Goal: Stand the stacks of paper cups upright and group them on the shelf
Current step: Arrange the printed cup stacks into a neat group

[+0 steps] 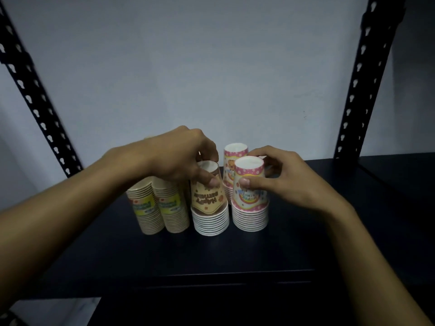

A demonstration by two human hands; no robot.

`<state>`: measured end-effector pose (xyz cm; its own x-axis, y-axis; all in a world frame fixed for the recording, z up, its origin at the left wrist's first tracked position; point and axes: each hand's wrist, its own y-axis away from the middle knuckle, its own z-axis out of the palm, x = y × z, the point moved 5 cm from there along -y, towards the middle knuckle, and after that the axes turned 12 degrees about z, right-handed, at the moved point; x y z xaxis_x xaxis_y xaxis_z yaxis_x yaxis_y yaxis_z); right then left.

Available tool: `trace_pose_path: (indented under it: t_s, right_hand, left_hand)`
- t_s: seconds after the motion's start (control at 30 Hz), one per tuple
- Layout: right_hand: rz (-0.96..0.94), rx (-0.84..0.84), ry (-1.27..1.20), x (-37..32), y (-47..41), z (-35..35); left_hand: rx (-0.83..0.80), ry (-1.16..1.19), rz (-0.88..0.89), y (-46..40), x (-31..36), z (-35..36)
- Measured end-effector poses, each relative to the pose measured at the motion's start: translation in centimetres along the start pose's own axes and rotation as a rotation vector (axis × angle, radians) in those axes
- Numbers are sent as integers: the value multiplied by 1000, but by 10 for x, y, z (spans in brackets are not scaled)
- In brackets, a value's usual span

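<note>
- Here, five stacks of paper cups stand mouth-down, close together, on the dark shelf [235, 250].
- The left hand [181, 156] grasps the top of the brown stack [209, 201], thumb on its front and fingers curled behind the upper cup.
- The right hand [280, 180] grasps the front pink stack [250, 196] near its top, thumb on the front and fingers round the far side.
- A rear pink stack [231, 161] stands just behind, between the two held stacks.
- Two beige stacks [160, 205] with yellow-green labels stand side by side, touching, just left of the brown stack and partly under the left forearm.
- The brown and front pink stacks stand near each other but apart.
- Black perforated uprights [367, 74] rise at both sides against a pale wall [188, 55].
</note>
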<state>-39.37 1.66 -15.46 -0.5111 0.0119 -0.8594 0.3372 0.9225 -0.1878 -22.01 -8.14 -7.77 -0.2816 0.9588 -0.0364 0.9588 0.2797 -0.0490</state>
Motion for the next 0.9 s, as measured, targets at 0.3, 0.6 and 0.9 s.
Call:
trace_pose_path:
  t_s: [0.3,0.6,0.9]
  right_hand:
    - [-45,21,-68,-9,4,18]
    - [-47,43,-62,-4,3,17]
    - [-65,28,-65,-1,1,18]
  left_hand:
    - [12,-9,4,5,-7,1]
    - [57,26,0,6,-11,4]
    - [82,50,0,6,-15,7]
